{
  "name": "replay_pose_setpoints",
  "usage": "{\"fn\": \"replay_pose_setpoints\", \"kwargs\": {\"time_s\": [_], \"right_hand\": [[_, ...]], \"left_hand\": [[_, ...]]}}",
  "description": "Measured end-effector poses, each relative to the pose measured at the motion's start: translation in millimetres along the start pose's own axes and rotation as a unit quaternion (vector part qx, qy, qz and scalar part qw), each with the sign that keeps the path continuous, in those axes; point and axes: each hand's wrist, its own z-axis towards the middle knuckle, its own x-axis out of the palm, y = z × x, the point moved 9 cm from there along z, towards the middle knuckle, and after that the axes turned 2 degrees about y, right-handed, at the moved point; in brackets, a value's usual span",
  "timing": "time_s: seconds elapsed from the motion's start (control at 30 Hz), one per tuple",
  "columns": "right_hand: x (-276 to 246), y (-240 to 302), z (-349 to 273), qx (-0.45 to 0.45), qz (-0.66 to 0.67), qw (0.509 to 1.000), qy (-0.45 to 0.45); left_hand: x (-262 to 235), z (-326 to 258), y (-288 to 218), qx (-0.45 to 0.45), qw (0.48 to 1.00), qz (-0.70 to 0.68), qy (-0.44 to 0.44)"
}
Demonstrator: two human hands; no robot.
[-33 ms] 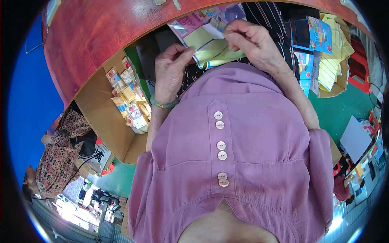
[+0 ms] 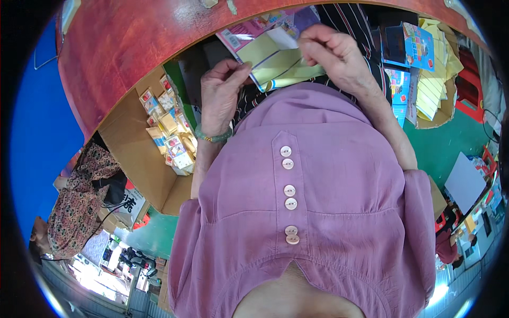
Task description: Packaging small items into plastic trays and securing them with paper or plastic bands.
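Over my lap I hold a folding carton, its pale yellow inside facing up and a pink printed panel with a barcode at its far left. My left hand, with a green bead bracelet at the wrist, pinches the carton's left edge between thumb and fingers. At the right end, the fingers of my right hand are closed on the carton's edge; their tips partly hide what they grip. A white flap stands up between the hands. More pink and purple printed card lies just beyond.
A red table curves across the far side. To the left stands a cardboard box with small printed packs. On the right, another box holds yellow-and-blue cartons. Beside it is a red stool. A person sits at far left.
The carton has shifted slightly to the left with my left hand. My right hand has moved a little to the right, and the white flap sits at a different angle.
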Motion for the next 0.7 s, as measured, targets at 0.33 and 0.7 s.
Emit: {"fn": "replay_pose_setpoints", "kwargs": {"time_s": [0.33,0.7], "right_hand": [[-98,22,-39,-0.068,0.174,0.967,-0.17],[-140,97,-102,-0.144,0.133,0.958,-0.211]], "left_hand": [[-52,17,15,0.001,0.998,-0.015,-0.059],[-54,6,-46,0.074,0.907,0.382,-0.16]]}}
